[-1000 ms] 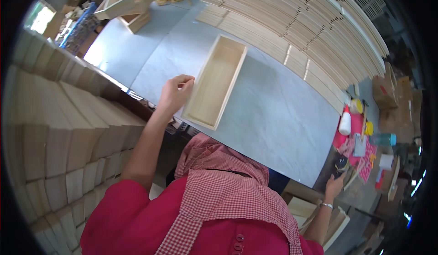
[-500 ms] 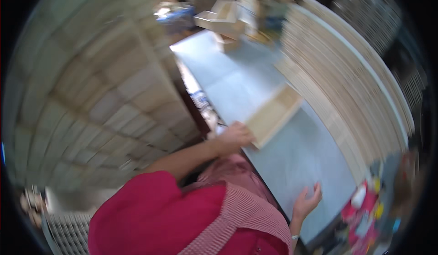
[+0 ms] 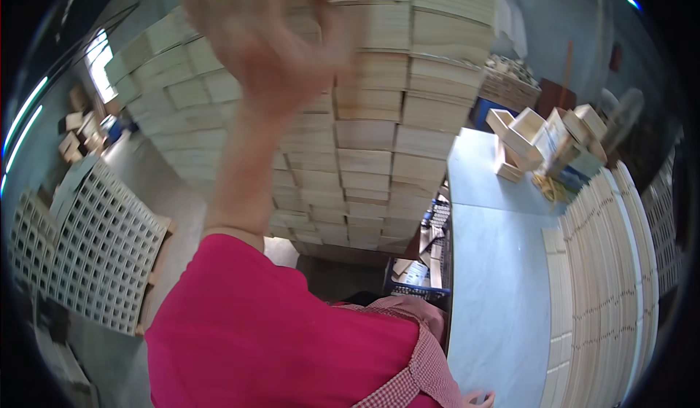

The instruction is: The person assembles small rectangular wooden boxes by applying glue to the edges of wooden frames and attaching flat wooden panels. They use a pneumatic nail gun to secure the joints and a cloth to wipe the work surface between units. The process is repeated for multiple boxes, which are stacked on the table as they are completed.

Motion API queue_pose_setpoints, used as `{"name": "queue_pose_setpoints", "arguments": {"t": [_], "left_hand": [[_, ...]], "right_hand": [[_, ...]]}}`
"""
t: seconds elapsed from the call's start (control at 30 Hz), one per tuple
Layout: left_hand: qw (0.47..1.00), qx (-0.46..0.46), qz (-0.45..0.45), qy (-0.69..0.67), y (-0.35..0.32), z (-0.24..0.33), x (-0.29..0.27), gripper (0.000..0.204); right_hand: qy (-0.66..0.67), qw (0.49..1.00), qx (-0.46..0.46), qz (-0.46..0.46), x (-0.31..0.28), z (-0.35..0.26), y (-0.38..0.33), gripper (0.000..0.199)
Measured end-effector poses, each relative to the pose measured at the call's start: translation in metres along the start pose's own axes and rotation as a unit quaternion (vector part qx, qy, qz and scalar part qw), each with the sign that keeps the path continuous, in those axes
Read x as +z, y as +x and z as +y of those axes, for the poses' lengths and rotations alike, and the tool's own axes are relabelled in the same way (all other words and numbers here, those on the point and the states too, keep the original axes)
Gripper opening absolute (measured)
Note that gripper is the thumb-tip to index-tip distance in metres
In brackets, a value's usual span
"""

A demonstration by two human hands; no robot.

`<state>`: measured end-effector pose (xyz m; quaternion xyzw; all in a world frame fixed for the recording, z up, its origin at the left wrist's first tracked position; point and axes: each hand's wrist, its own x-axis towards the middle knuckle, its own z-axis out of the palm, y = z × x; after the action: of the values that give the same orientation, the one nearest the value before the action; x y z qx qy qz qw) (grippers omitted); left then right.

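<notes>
Your left hand (image 3: 270,40) is up at 11 o'clock, motion-blurred against the tall stack of pale wooden boxes (image 3: 379,138); their long axes run horizontal. Fingers look curled, but I can't tell what they grip. Your right hand (image 3: 477,398) is cropped at 5 o'clock on the grey tabletop (image 3: 496,284); its grip is unreadable.

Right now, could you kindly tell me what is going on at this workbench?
A person in a pink-red sleeve has the left hand raised high in front of a tall stack of pale wooden boxes; the hand is blurred, so whether it grips anything cannot be told. Only the fingertips of the right hand show at the lower edge, resting on the long grey-blue table. Rows of thin pale wooden slats line the table's right side, and several open wooden boxes sit at its far end.
</notes>
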<state>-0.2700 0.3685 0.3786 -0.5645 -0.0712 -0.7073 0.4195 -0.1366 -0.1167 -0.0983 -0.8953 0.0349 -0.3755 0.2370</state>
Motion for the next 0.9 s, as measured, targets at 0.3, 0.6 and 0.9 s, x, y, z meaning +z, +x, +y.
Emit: {"name": "queue_pose_setpoints", "arguments": {"t": [0.3,0.6,0.9], "left_hand": [[0.988,-0.038,0.080,0.130,0.059,-0.157,-0.028,0.052],[0.973,-0.063,-0.219,0.028,0.075,-0.081,0.052,0.059],[0.901,-0.091,-0.418,-0.070,0.084,-0.049,0.078,0.059]], "right_hand": [[0.064,0.996,-0.058,-0.029,0.019,-0.033,0.017,0.028],[0.022,1.000,0.000,0.005,-0.012,-0.018,0.009,0.028],[0.016,1.000,0.021,-0.009,-0.023,-0.021,0.004,0.027]]}}
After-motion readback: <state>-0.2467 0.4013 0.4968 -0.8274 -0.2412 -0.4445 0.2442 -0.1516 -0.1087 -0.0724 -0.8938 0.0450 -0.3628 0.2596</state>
